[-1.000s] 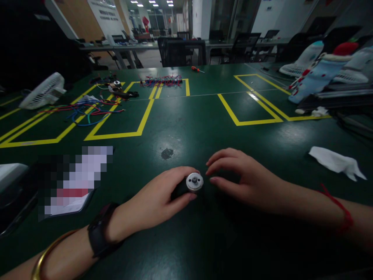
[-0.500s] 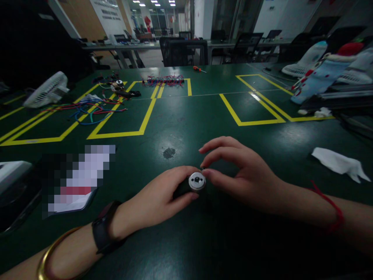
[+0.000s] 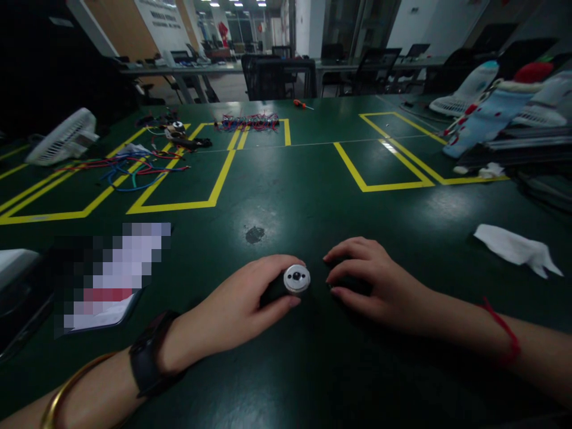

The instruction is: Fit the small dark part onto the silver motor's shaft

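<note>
A small round metal part (image 3: 297,278), silver on its upper face with dark holes, stands on the green table (image 3: 277,196). My left hand (image 3: 250,298) is wrapped round it from the left, thumb in front and fingers behind. My right hand (image 3: 375,280) rests on the table to the right, apart from the metal part. Its thumb and fingers are curved toward each other, and a tiny dark thing (image 3: 329,286) shows at the tips, too small to name.
Left of my hands lies a phone-like object (image 3: 107,316), partly pixelated. Farther off are coloured wires (image 3: 147,170), a white fan (image 3: 62,140), a wire bundle (image 3: 250,122) and an orange screwdriver (image 3: 300,104). White tissue (image 3: 513,247) and a blue plush (image 3: 491,119) are at the right.
My right hand has moved down and to the right, away from the metal part, and its fingers have lowered. My left hand keeps its hold. The view has shifted slightly.
</note>
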Motion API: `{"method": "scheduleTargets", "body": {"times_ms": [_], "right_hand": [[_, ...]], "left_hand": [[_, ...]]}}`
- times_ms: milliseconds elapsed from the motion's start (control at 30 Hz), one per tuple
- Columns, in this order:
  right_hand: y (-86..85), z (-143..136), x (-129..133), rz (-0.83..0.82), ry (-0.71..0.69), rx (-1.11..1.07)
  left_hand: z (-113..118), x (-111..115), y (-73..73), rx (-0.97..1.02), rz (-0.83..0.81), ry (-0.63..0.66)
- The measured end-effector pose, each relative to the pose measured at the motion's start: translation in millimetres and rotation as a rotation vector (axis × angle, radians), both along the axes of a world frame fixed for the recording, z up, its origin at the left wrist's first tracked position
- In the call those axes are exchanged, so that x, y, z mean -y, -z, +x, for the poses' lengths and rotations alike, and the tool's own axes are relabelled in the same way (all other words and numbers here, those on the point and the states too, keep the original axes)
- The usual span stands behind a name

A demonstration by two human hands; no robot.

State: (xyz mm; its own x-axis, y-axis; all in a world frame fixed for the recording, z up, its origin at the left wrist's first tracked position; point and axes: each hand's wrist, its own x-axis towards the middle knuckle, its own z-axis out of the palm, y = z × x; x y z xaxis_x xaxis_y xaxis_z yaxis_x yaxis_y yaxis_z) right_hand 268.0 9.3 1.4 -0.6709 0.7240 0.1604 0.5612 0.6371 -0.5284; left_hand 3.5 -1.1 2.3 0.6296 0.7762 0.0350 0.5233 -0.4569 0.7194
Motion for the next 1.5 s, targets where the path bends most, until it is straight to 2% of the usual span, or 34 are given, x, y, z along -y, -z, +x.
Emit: {"method": "scheduleTargets", "body": {"times_ms": [100, 167, 300, 367, 533, 700, 933, 1233, 1367, 1500], "right_hand": [[-1.5, 2.1, -1.6, -0.069, 0.027, -0.077], [-2.3, 5.1, -3.2, -0.174, 0.083, -0.168], [-4.8, 10.0, -5.7, -0.442, 0.265, -0.364], [-5.7, 10.4, -5.9, -0.526, 0.351, -0.447], [-5.5, 9.2, -6.4, -0.622, 0.451, -0.581], [-3.0, 10.7, -8.3, -0.675, 0.488, -0.678], [-3.0, 11.5, -6.9, -0.568, 0.404, -0.529], [-2.2, 8.2, -5.5, -0.224, 0.067, -0.165], [-0.7, 1.8, -2.6, -0.109, 0.042, -0.032], [-7.5, -5.9, -4.9, -0.089, 0.020, -0.006]], "left_hand": [[-1.0, 0.3, 0.1, -0.003, -0.003, 0.002], [-1.4, 0.5, 0.0, 0.000, -0.009, 0.004], [-1.2, 0.6, -0.6, 0.002, -0.011, 0.011], [-1.1, 0.2, -0.9, 0.001, -0.013, 0.016], [-1.1, -1.0, -0.7, -0.001, -0.016, 0.016], [-1.7, -0.9, -0.3, 0.000, -0.017, 0.020], [-1.1, -0.5, -1.6, 0.003, -0.024, 0.019], [-2.6, 0.5, 2.5, -0.009, -0.012, 0.009], [-0.9, -0.3, 2.7, -0.001, -0.008, 0.012], [0.2, -0.8, 1.5, 0.008, 0.000, 0.009]]}}
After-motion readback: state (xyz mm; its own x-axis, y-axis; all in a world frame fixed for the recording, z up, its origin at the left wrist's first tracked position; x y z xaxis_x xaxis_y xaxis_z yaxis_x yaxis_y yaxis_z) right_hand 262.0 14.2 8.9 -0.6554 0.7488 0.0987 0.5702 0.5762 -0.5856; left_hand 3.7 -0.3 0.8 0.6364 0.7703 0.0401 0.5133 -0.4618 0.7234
